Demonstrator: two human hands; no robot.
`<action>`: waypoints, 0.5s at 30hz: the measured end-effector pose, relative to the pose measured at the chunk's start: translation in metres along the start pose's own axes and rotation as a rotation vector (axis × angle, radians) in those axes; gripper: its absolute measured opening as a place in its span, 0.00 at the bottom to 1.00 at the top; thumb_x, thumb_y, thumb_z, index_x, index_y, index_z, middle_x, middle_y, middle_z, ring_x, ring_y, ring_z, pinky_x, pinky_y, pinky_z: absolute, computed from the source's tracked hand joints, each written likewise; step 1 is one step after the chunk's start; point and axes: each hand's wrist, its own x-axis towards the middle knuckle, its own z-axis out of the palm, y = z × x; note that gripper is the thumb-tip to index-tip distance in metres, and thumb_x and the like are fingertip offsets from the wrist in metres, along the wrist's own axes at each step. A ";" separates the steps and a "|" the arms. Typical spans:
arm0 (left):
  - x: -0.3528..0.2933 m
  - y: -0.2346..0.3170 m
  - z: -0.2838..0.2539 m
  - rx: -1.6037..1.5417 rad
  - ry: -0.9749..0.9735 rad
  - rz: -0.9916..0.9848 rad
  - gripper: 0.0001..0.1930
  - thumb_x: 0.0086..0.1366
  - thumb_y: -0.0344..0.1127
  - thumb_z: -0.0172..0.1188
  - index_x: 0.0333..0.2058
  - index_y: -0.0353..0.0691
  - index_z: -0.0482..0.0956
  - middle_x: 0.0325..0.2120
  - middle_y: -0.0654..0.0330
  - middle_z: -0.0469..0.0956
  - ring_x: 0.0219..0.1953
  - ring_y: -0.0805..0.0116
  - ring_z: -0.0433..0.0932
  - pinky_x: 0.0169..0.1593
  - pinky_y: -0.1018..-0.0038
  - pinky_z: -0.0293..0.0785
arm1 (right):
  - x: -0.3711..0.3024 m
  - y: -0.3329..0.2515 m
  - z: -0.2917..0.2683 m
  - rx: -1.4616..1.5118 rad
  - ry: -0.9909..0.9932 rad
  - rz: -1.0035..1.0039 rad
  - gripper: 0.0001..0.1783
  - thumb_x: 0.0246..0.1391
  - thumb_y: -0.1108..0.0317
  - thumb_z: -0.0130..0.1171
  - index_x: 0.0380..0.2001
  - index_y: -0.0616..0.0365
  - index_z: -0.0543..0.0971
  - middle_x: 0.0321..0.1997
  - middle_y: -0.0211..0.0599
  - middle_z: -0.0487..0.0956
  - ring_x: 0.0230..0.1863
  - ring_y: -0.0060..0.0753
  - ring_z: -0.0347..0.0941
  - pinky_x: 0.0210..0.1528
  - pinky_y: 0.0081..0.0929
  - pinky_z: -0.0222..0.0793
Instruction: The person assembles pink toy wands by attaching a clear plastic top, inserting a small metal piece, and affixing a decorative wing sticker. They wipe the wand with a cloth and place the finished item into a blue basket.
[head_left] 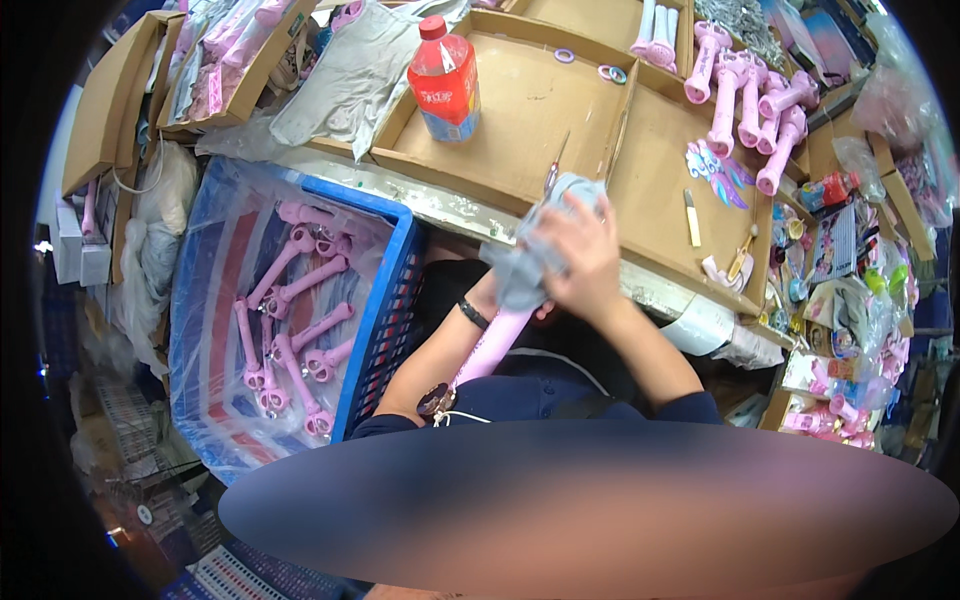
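A grey cloth (540,250) is wrapped over the far end of a pink plastic wand (497,342) in front of my chest. My right hand (582,262) closes around the cloth from the right. My left hand (483,294), mostly hidden by the cloth, grips the wand from the left. The wand's pink shaft slants down toward my left forearm and ends in a dark round cap (436,400). Whatever part lies inside the cloth cannot be seen. A thin pointed tool (553,172) shows just beyond the cloth.
To the left stands a blue basket (402,255), lined with plastic, holding several pink wands (290,370). Cardboard trays (520,95) cover the bench, with a red-capped bottle (443,85), a small knife (692,218) and more pink wands (745,95). Clutter crowds the right.
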 end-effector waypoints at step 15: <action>-0.010 -0.006 -0.001 0.021 0.346 -0.129 0.41 0.55 0.74 0.37 0.52 0.43 0.67 0.28 0.54 0.77 0.22 0.59 0.74 0.23 0.69 0.70 | -0.078 0.005 0.033 0.175 0.262 0.227 0.25 0.42 0.71 0.59 0.47 0.60 0.72 0.54 0.50 0.70 0.57 0.57 0.64 0.57 0.50 0.56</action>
